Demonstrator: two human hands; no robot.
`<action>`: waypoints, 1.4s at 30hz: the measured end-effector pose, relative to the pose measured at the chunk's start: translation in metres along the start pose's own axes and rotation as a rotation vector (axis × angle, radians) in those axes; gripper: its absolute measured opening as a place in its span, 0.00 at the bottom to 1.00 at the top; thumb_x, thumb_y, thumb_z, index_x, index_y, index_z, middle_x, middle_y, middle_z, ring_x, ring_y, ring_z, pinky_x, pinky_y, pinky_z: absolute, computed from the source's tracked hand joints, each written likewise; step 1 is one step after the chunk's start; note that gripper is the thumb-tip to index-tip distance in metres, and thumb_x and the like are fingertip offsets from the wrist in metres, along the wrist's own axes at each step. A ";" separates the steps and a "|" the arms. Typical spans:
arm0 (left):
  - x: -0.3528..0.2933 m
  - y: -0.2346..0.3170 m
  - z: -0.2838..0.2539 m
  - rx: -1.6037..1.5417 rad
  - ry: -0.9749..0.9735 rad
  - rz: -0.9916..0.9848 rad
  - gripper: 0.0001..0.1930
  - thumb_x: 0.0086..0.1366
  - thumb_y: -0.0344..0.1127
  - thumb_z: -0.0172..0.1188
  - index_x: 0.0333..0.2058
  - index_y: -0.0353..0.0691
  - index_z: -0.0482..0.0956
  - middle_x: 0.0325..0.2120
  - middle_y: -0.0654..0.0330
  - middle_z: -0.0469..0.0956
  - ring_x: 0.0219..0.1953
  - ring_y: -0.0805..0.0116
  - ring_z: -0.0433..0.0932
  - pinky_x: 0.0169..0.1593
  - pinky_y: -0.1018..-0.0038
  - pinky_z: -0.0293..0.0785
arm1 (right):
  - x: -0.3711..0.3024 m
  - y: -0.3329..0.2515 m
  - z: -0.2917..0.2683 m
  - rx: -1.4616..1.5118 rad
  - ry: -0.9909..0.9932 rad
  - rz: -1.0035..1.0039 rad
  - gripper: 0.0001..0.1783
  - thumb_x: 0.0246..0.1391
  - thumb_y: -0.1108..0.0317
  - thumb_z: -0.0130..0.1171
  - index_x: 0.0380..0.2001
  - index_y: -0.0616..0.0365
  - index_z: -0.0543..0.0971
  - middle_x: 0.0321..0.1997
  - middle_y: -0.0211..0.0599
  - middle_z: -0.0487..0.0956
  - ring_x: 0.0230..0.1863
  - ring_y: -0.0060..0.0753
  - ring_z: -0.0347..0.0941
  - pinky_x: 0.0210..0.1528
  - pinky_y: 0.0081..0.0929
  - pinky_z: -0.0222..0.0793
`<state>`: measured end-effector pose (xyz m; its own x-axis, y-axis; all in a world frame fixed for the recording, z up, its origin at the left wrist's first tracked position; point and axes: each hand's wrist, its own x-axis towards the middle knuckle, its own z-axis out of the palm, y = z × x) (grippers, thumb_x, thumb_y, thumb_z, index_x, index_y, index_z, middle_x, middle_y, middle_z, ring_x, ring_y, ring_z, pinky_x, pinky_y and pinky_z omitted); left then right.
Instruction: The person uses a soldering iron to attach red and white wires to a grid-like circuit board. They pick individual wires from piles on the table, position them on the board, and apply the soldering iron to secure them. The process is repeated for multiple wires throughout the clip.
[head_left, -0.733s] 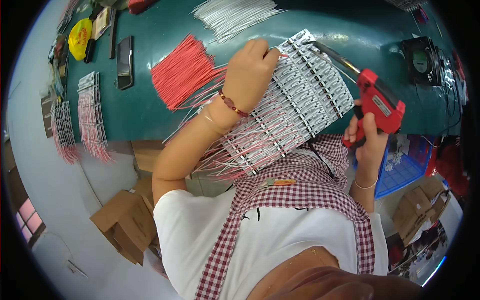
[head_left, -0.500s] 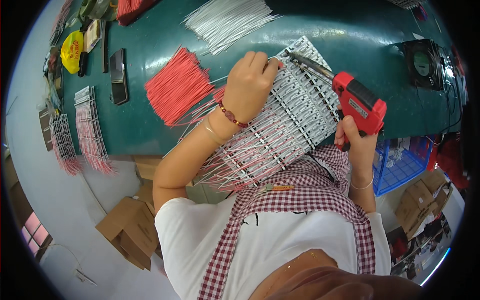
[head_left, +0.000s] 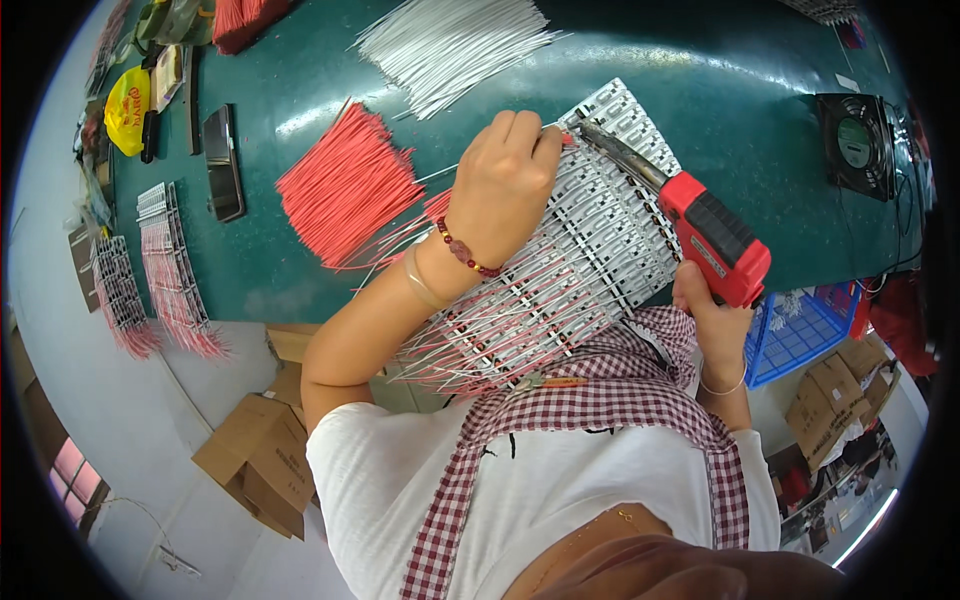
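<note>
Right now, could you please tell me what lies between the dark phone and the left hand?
In the head view, a pile of red wires lies on the green table between the phone and the left hand.

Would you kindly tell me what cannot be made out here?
In the head view:
Left hand: palm hidden by the hand's own back.
Red tool: handle hidden by its body and the right hand.
Upper red bundle: cut off by top edge.
Tool tip: any contact too small to tell.
</note>
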<state>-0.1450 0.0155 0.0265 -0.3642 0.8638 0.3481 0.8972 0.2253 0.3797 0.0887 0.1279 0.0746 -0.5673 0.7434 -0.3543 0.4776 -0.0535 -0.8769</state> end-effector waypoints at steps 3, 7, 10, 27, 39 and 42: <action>0.000 0.002 -0.002 -0.010 0.006 -0.001 0.11 0.50 0.22 0.59 0.34 0.36 0.81 0.26 0.58 0.69 0.31 0.61 0.73 0.35 0.69 0.72 | -0.001 -0.002 -0.002 -0.015 -0.025 -0.014 0.14 0.46 0.71 0.72 0.37 0.61 0.80 0.34 0.30 0.81 0.34 0.20 0.76 0.37 0.22 0.71; 0.001 0.001 -0.001 -0.022 0.006 0.004 0.10 0.51 0.23 0.59 0.34 0.36 0.81 0.26 0.58 0.69 0.31 0.61 0.73 0.35 0.68 0.72 | -0.003 0.000 -0.001 -0.015 0.016 -0.071 0.14 0.46 0.72 0.72 0.37 0.61 0.80 0.33 0.30 0.81 0.32 0.20 0.75 0.36 0.22 0.72; 0.001 0.002 -0.002 -0.027 0.007 -0.001 0.10 0.51 0.23 0.59 0.34 0.36 0.81 0.26 0.58 0.69 0.31 0.61 0.73 0.35 0.68 0.72 | -0.002 -0.003 -0.001 0.008 0.004 -0.028 0.14 0.46 0.72 0.71 0.36 0.61 0.80 0.33 0.30 0.81 0.32 0.21 0.76 0.36 0.23 0.72; 0.001 0.005 -0.007 0.066 -0.024 0.021 0.11 0.50 0.24 0.57 0.34 0.37 0.81 0.26 0.58 0.70 0.31 0.62 0.72 0.34 0.67 0.69 | -0.014 -0.002 -0.005 0.083 0.066 -0.073 0.17 0.56 0.69 0.61 0.46 0.68 0.75 0.22 0.31 0.74 0.21 0.21 0.67 0.25 0.20 0.62; -0.007 0.015 0.001 -0.007 0.079 0.047 0.05 0.52 0.25 0.61 0.30 0.35 0.80 0.24 0.60 0.67 0.29 0.63 0.70 0.33 0.68 0.67 | -0.019 0.004 -0.017 0.131 0.040 0.094 0.17 0.50 0.73 0.69 0.43 0.62 0.77 0.32 0.31 0.79 0.29 0.20 0.73 0.31 0.21 0.70; -0.007 0.017 0.001 -0.002 0.071 0.049 0.05 0.54 0.24 0.61 0.31 0.35 0.80 0.24 0.59 0.66 0.28 0.63 0.69 0.33 0.68 0.67 | -0.019 0.013 -0.018 0.068 0.043 0.037 0.18 0.49 0.72 0.70 0.43 0.61 0.78 0.37 0.31 0.79 0.35 0.22 0.75 0.37 0.22 0.72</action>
<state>-0.1269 0.0134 0.0294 -0.3370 0.8396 0.4260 0.9138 0.1828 0.3626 0.1178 0.1252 0.0757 -0.5199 0.7681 -0.3738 0.4505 -0.1253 -0.8840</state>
